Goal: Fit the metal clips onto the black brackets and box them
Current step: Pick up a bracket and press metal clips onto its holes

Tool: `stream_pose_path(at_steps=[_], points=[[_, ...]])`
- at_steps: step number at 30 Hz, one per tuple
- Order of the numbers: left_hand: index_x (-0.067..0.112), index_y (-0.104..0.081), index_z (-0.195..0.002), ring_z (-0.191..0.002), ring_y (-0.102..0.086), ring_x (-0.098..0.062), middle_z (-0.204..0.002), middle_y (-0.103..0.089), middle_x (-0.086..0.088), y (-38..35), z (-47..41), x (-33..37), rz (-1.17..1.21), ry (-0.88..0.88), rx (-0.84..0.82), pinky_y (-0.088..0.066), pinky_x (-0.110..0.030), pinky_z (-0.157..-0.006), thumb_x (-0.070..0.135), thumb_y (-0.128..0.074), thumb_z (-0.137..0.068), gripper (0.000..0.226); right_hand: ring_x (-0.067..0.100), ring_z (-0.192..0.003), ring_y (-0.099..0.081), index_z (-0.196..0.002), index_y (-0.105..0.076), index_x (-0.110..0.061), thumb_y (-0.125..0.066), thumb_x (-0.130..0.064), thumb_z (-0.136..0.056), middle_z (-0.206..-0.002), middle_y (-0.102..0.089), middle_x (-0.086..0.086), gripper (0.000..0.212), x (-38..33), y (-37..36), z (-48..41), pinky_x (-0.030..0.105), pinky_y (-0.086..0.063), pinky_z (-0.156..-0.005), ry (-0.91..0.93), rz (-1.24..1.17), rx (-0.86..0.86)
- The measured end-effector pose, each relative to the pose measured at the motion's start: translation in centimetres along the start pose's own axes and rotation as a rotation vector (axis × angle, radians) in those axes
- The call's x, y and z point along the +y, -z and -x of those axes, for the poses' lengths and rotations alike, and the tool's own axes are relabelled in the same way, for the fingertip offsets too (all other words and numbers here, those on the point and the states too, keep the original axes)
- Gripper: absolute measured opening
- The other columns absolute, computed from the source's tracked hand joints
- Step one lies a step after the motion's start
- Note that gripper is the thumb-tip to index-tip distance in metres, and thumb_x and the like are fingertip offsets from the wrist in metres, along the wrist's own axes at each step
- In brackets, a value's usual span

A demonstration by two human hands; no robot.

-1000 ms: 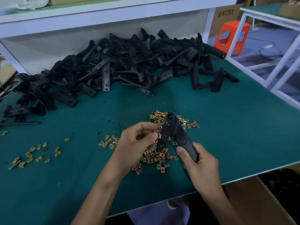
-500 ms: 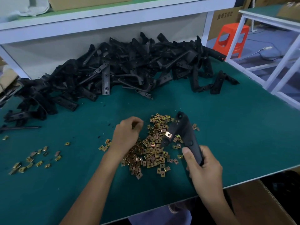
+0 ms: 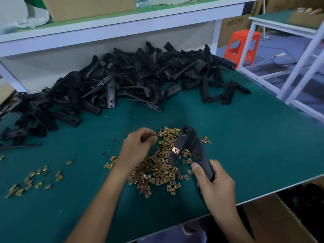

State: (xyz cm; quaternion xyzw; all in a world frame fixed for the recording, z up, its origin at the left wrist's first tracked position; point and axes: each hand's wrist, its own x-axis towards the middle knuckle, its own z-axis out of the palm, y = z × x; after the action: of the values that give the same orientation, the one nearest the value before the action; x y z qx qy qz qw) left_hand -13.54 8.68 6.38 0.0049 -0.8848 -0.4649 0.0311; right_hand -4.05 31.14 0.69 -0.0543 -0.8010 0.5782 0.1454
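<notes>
Gripping a black bracket (image 3: 191,149) by its lower end, the right hand (image 3: 215,188) curls fingers and thumb round it above the front edge of the desk (image 3: 245,146) — one brass-coloured metal clip (image 3: 175,150) already sits on the bracket's short arm. The left hand (image 3: 138,148) rests on the loose clips (image 3: 157,171) heaped near the front middle of the desk, fingers curled under; whether they pinch a clip cannot be told. More spare brackets (image 3: 131,81) lie piled along the back edge — a smaller scatter of clips (image 3: 31,179) toward the front left corner. A cardboard box (image 3: 280,221) stands below the front right corner.
</notes>
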Motion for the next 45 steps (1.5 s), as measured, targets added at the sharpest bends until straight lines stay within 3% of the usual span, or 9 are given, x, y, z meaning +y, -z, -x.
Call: stream_pose_path(at_steps=[3, 7, 10, 17, 19, 23, 28, 39, 45], points=[[0.038, -0.073, -0.109, -0.09, -0.061, 0.012, -0.095, -0.069, 0.029, 0.8, 2.2, 1.3, 0.211, -0.017, -0.044, -0.047, -0.008, -0.076, 0.022, -0.057, -0.102, 0.023, 0.022, -0.051, -0.051, -0.083, -0.059, -0.03, -0.061, -0.069, -0.084, -0.06, -0.056, 0.004, 0.039, -0.1, 0.0, 0.0, 0.026, -0.037, -0.042, 0.017, 0.022, -0.004], [0.035, -0.069, -0.105, -0.078, -0.06, -0.002, -0.09, -0.065, 0.007, 1.0, 3.9, 2.6, 0.369, -0.038, -0.056, -0.053, -0.016, -0.078, 0.021, -0.054, -0.104, 0.02, 0.023, -0.052, -0.051, -0.081, -0.058, -0.028, -0.063, -0.063, -0.085, -0.06, -0.056, 0.008, 0.036, -0.1, 0.0, 0.1, 0.028, -0.037, -0.044, 0.023, 0.029, -0.007], [0.036, -0.067, -0.099, -0.08, -0.057, -0.004, -0.083, -0.059, 0.013, 0.9, 4.1, 3.4, 0.403, -0.06, -0.11, -0.053, -0.018, -0.079, 0.019, -0.05, -0.105, 0.024, 0.026, -0.053, -0.051, -0.083, -0.057, -0.023, -0.063, -0.067, -0.085, -0.06, -0.055, 0.01, 0.044, 0.0, 0.0, 0.2, 0.035, -0.039, -0.047, 0.023, 0.026, -0.015], [0.041, -0.058, -0.101, -0.07, -0.046, -0.001, -0.078, -0.05, 0.016, -1.0, 3.4, 4.8, 0.246, -0.121, -0.144, -0.044, -0.018, -0.069, 0.028, -0.044, -0.107, 0.02, 0.024, -0.053, -0.052, -0.084, -0.06, -0.031, -0.062, -0.07, -0.084, -0.061, -0.057, 0.008, 0.039, 0.2, 0.1, 0.2, 0.037, -0.04, -0.049, 0.029, 0.043, -0.041], [0.041, -0.058, -0.101, -0.076, -0.051, -0.001, -0.09, -0.058, 0.003, -1.2, 3.3, 4.9, 0.237, -0.112, -0.126, -0.044, -0.013, -0.072, 0.027, -0.044, -0.107, 0.02, 0.024, -0.054, -0.053, -0.086, -0.061, -0.03, -0.06, -0.071, -0.082, -0.061, -0.056, 0.007, 0.041, 0.2, 0.1, 0.2, 0.038, -0.04, -0.049, 0.024, 0.041, -0.043], [0.043, -0.065, -0.105, -0.085, -0.059, -0.012, -0.094, -0.065, 0.006, -1.1, 3.5, 5.0, 0.262, -0.078, -0.138, -0.05, -0.033, -0.084, 0.024, -0.046, -0.107, 0.027, 0.024, -0.054, -0.052, -0.084, -0.059, -0.03, -0.06, -0.072, -0.082, -0.062, -0.056, 0.008, 0.042, 0.3, 0.1, 0.1, 0.039, -0.04, -0.049, 0.025, 0.042, -0.049], [0.042, -0.068, -0.108, -0.095, -0.065, -0.003, -0.103, -0.071, 0.012, -0.5, 3.8, 5.0, 0.3, -0.128, -0.17, -0.05, -0.023, -0.085, 0.019, -0.054, -0.104, 0.027, 0.025, -0.055, -0.053, -0.085, -0.059, -0.029, -0.06, -0.072, -0.081, -0.061, -0.056, 0.008, 0.043, 0.2, 0.0, 0.1, 0.04, -0.041, -0.05, 0.015, 0.036, -0.045], [0.046, -0.056, -0.118, -0.066, -0.055, -0.002, -0.087, -0.069, 0.006, 1.0, 2.6, 5.7, 0.107, -0.243, -0.219, -0.047, -0.015, -0.064, 0.024, -0.064, -0.098, 0.031, 0.016, -0.051, -0.05, -0.08, -0.057, -0.033, -0.063, -0.069, -0.082, -0.06, -0.056, 0.003, 0.037, -0.3, 0.0, -0.2, 0.029, -0.039, -0.047, 0.015, 0.044, -0.109], [0.041, -0.058, -0.118, -0.069, -0.06, -0.007, -0.087, -0.071, 0.007, 0.3, 2.6, 6.4, 0.139, -0.236, -0.246, -0.049, -0.019, -0.069, 0.023, -0.063, -0.098, 0.027, 0.012, -0.05, -0.053, -0.083, -0.058, -0.033, -0.062, -0.068, -0.08, -0.058, -0.059, -0.001, 0.035, -0.1, 0.0, -0.4, 0.03, -0.042, -0.049, -0.005, 0.017, -0.121]])
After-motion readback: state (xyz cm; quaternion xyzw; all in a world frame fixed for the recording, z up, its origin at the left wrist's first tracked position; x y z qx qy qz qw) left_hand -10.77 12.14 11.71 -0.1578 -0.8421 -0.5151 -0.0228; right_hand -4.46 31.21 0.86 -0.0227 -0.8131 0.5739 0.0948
